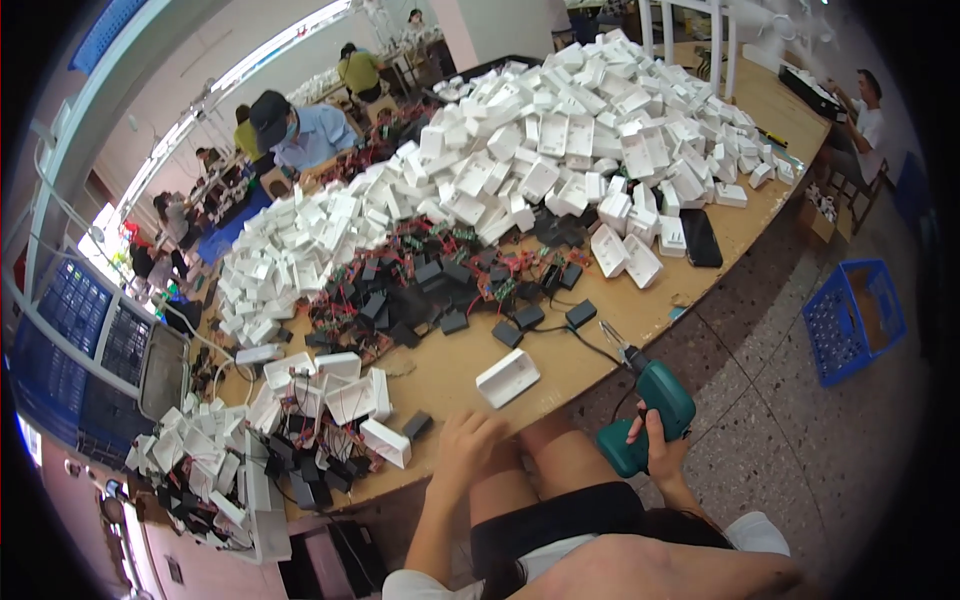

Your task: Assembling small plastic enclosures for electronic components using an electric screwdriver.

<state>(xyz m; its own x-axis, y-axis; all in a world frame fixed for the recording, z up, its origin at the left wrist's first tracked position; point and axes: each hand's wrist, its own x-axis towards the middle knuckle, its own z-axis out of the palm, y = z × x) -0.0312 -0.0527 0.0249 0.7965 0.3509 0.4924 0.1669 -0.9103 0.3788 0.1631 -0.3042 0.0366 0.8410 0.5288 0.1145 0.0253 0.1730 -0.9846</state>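
Beyond the left hand (470, 434), its grip unclear, lies a white case (508, 379); the right hand (660, 447) clasps a drill (668, 394).

Two hands (468, 438), one drill (666, 396), one phone (701, 238); the white boxes (555, 135) and black blocks (454, 322) are too many to count.

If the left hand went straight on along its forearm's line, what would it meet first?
Probably the lone white box just ahead of the left hand on the table; depth is unclear.
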